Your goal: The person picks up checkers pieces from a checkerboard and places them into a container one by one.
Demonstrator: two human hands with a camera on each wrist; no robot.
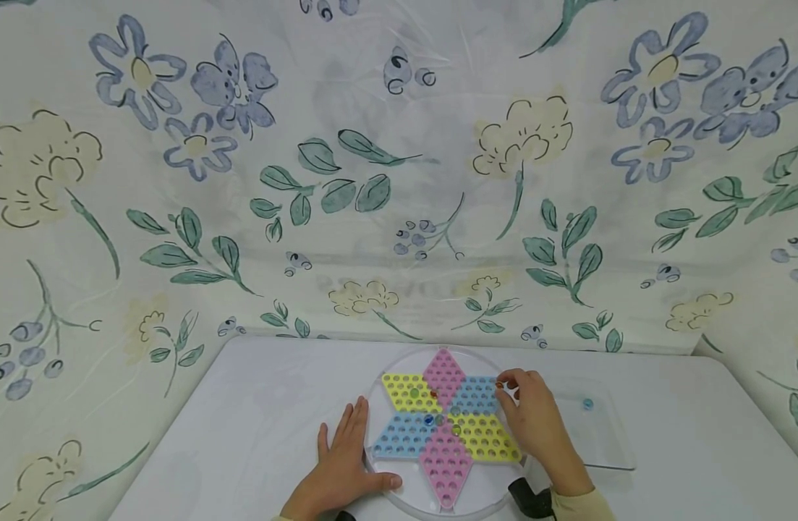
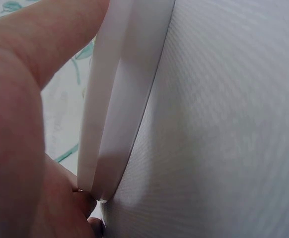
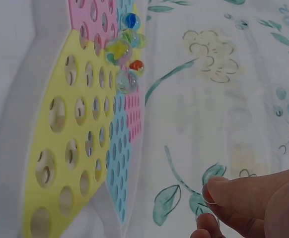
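Observation:
A round white Chinese checkers board (image 1: 486, 483) with a pink, yellow and blue star of holes lies on the table. Glass marbles sit near its centre, among them a blue one (image 1: 428, 420), a red one (image 1: 434, 394) and a yellow-green one (image 1: 456, 430). My left hand (image 1: 340, 459) rests at the board's left rim (image 2: 109, 99), fingers extended and thumb on the edge. Over the blue upper-right point, my right hand (image 1: 535, 416) pinches a reddish clear marble (image 3: 207, 194) between thumb and finger, largely covered by the fingertips.
To the right of the board is a clear plastic tray (image 1: 610, 449) with a blue marble (image 1: 588, 404) in it. A flower-patterned cloth (image 1: 438, 289) hangs behind the white table (image 1: 242, 405). Black wrist gear (image 1: 531, 499) sits at my right wrist, close to the board's rim.

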